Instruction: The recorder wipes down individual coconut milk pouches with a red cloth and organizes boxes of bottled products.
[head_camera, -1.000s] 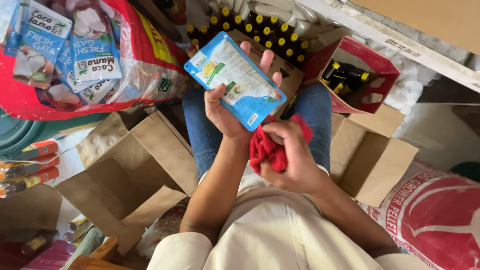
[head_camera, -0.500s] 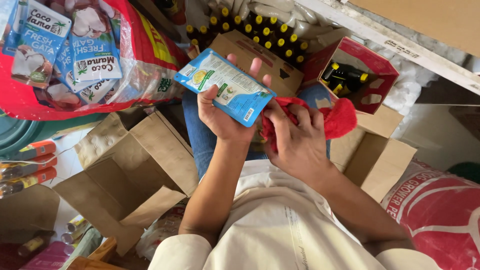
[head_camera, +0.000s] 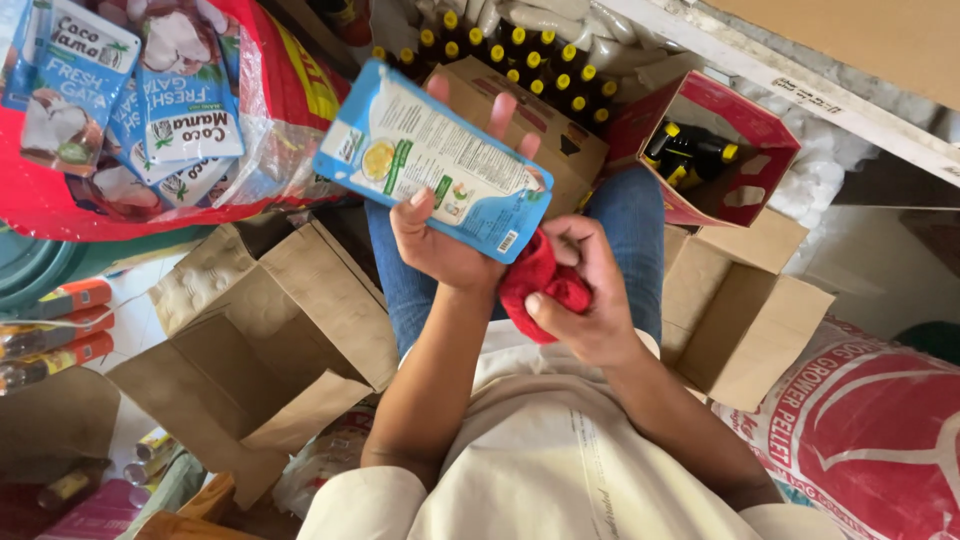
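My left hand (head_camera: 440, 235) holds a flat blue and white pouch (head_camera: 432, 160) with its printed back facing up, above my lap. My right hand (head_camera: 585, 295) is bunched around a red cloth (head_camera: 535, 285) and presses it against the pouch's lower right corner. Both hands hover over my blue jeans (head_camera: 630, 225).
An open brown cardboard box (head_camera: 270, 350) lies at the left, another (head_camera: 745, 310) at the right. A red box (head_camera: 735, 150) holds dark bottles. A red bag (head_camera: 150, 110) at top left holds more blue pouches. Yellow-capped bottles (head_camera: 500, 50) stand ahead. A red and white sack (head_camera: 870, 430) sits at lower right.
The pouch has shifted left and tilted. My right hand, which had spread the red cloth out to the right, has bunched it again and brought it against the pouch's lower corner.
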